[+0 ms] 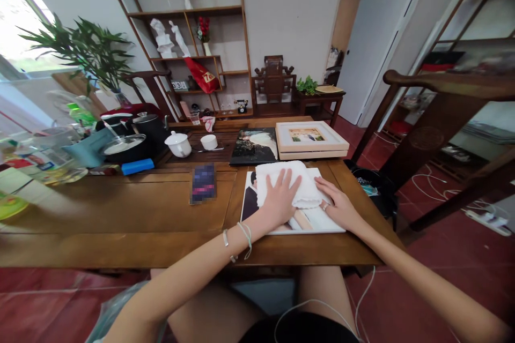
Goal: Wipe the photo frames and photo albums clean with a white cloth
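Observation:
A white cloth (309,185) lies folded on a large photo print (250,209) near the table's front right edge. My left hand (280,198) presses flat on the cloth with its fingers spread. At the print's right side, my right hand (340,206) rests with fingers stretched out, its fingertips beside the cloth. The cloth and both hands cover much of the picture. Just behind sit a dark picture panel (253,147) and a light wooden picture frame (311,139) with a small photo inside.
Left of the print is a blurred-out dark item (203,183) on the wooden table (161,209). Farther left are a white lidded teapot (177,144), a white cup (208,142), a blue box (138,166) and a dark kettle (148,126). A wooden chair (426,128) stands right.

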Demonstrator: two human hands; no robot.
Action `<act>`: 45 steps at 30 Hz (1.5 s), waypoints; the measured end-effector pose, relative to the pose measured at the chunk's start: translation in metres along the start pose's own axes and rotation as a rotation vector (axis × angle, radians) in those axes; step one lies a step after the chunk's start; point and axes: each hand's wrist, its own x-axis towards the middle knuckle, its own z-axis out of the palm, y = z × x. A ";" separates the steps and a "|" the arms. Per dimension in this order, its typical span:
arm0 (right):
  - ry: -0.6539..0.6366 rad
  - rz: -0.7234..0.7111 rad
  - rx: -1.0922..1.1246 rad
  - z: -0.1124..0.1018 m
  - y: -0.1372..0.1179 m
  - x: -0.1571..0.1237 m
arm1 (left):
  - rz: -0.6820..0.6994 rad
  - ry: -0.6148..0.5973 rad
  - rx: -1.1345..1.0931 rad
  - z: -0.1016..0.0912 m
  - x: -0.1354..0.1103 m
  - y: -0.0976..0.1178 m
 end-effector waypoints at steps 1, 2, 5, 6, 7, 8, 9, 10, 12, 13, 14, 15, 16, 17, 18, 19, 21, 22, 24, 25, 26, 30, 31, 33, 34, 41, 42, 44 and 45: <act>0.004 -0.001 -0.006 0.000 0.001 -0.001 | 0.019 -0.003 -0.007 -0.001 -0.004 0.003; 0.007 -0.003 -0.009 0.000 0.002 -0.001 | 0.036 -0.006 -0.016 -0.003 -0.010 0.006; 0.017 -0.004 0.001 0.001 0.002 -0.001 | 0.094 -0.029 -0.053 -0.008 -0.039 0.017; 0.021 -0.002 0.010 0.001 0.002 -0.001 | 0.116 -0.035 -0.067 -0.010 -0.050 0.021; 0.026 0.000 0.019 0.002 0.002 -0.001 | 0.132 -0.037 -0.080 -0.011 -0.060 0.026; 0.032 0.002 0.027 0.002 0.001 0.000 | 0.139 -0.032 -0.089 -0.012 -0.069 0.030; 0.038 0.004 0.031 0.002 0.001 0.000 | 0.135 -0.021 -0.093 -0.012 -0.076 0.035; 0.042 0.005 0.033 0.003 0.000 0.000 | 0.119 -0.006 -0.089 -0.012 -0.081 0.040; 0.047 0.009 0.030 0.003 0.000 0.000 | 0.067 0.016 -0.059 -0.012 -0.082 0.050; 0.048 0.012 0.030 0.003 0.000 0.000 | 0.035 0.019 -0.036 -0.011 -0.077 0.054; 0.047 0.014 0.033 0.003 0.000 0.000 | -0.005 0.018 -0.010 -0.010 -0.070 0.057; 0.044 0.014 0.040 0.002 0.001 0.000 | -0.053 0.007 0.013 -0.010 -0.061 0.060; 0.039 0.011 0.049 0.002 0.002 0.000 | -0.105 -0.007 0.028 -0.009 -0.051 0.063; 0.033 0.006 0.059 0.001 0.003 0.000 | -0.156 -0.020 0.036 -0.009 -0.042 0.065; 0.026 -0.002 0.069 0.000 0.003 0.000 | -0.202 -0.032 0.039 -0.009 -0.035 0.067; 0.019 -0.010 0.078 0.000 0.004 0.000 | -0.232 -0.042 0.040 -0.008 -0.031 0.069; 0.014 -0.014 0.086 0.000 0.004 0.000 | -0.225 -0.035 0.061 -0.008 -0.033 0.074; 0.017 -0.009 0.084 0.000 0.004 0.000 | -0.197 -0.025 0.085 -0.008 -0.040 0.077; 0.030 0.008 0.071 0.000 0.002 0.000 | -0.115 -0.012 0.135 -0.010 -0.058 0.082; 0.036 0.014 0.063 0.001 0.000 0.000 | -0.072 -0.011 0.146 -0.012 -0.066 0.082; 0.039 0.014 0.056 0.001 0.000 0.000 | -0.040 -0.014 0.146 -0.014 -0.072 0.080; 0.040 -0.001 0.032 0.001 -0.003 0.000 | 0.011 -0.063 0.050 -0.023 -0.059 0.050; 0.041 -0.004 0.022 0.001 -0.003 0.000 | 0.002 -0.102 0.021 -0.024 -0.047 0.037; 0.043 -0.005 -0.005 0.001 -0.005 0.001 | 0.012 -0.053 -0.025 -0.024 -0.019 0.010; 0.041 -0.003 -0.018 0.000 -0.007 0.001 | 0.037 -0.024 -0.053 -0.023 -0.004 -0.003; 0.006 -0.023 -0.061 -0.004 -0.016 0.002 | 0.308 -0.010 -0.198 -0.013 0.075 -0.027; 0.012 -0.009 -0.071 -0.003 -0.015 0.002 | 0.320 -0.005 -0.192 -0.013 0.079 -0.022; 0.019 0.025 -0.095 -0.002 -0.014 0.001 | 0.304 -0.004 -0.173 -0.015 0.084 -0.011; 0.021 0.037 -0.104 -0.002 -0.013 0.001 | 0.279 -0.013 -0.162 -0.018 0.083 -0.007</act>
